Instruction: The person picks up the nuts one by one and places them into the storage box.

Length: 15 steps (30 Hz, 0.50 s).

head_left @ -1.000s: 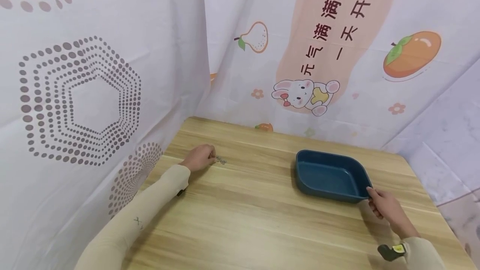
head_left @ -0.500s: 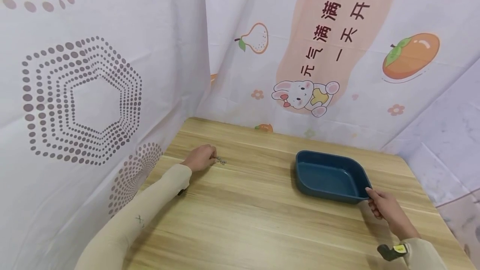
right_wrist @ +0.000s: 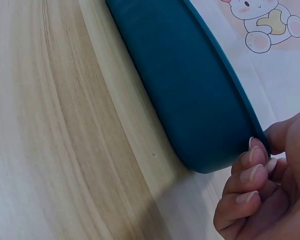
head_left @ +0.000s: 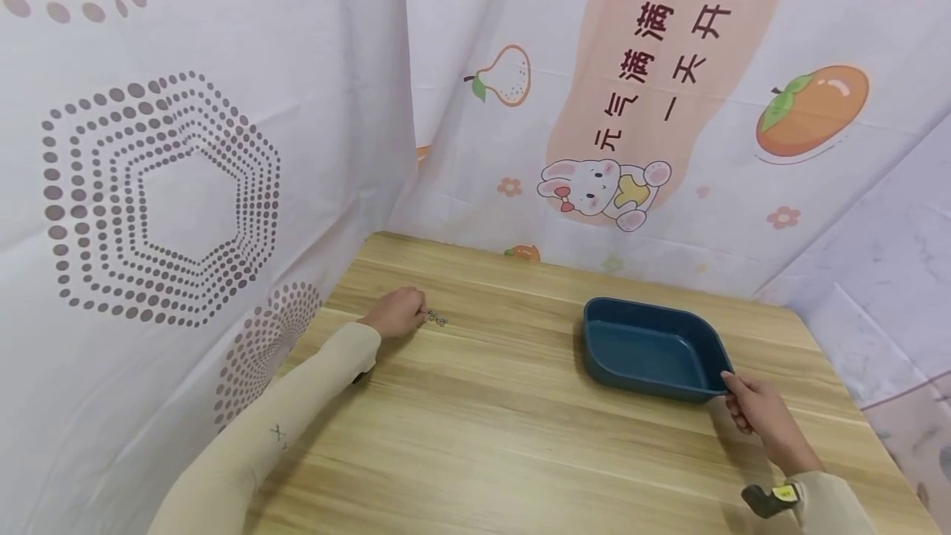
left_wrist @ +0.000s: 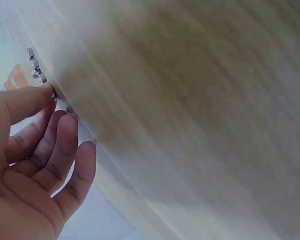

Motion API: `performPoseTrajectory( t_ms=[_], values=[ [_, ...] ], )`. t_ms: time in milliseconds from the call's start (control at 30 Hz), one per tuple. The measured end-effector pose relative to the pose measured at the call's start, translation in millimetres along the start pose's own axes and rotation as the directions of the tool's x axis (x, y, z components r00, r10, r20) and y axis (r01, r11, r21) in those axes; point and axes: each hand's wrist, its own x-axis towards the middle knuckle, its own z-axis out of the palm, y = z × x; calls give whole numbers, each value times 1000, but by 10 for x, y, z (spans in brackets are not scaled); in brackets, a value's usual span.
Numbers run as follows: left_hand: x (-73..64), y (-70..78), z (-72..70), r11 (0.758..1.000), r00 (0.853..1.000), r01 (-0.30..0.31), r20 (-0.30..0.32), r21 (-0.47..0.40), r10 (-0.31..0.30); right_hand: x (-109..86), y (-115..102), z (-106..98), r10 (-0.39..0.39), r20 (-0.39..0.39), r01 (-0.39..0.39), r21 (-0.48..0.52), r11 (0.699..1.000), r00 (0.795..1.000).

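Several small metal nuts (head_left: 442, 321) lie in a little cluster on the wooden table, and they show as a row of shiny nuts (left_wrist: 34, 63) in the left wrist view. My left hand (head_left: 397, 312) is down at the table beside them. Its thumb and forefinger pinch a nut (left_wrist: 54, 95), mostly covered by the thumb tip. A deep blue plastic bin (head_left: 654, 390) with rounded corners stands to the right, nothing visible inside it. At its near right corner my right hand (head_left: 764, 419) pinches the rim between thumb and fingers, the other fingers curled below.
The light wood-grain table (head_left: 475, 444) runs beneath both arms. A white curtain with dotted hexagons (head_left: 186, 213) hangs along the left side. Behind the table hangs a printed curtain (head_left: 475, 147) with a rabbit and fruit.
The bin and my right hand have shifted very slightly left. My left hand stays by the nuts with only small finger movement.
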Motion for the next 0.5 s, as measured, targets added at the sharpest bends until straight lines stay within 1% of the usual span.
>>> performPoseTrajectory(
  t_ms=[300,500],
  values=[
    [-13,-41,36,996,998,-58,-23,73,60,-23,-19,18,1,3,-1,10,1000,1000],
    [-23,-43,63,982,993,-99,-48,159,108,-22,-15,24,3,-1,-3,13,1000,1000]
  ],
)
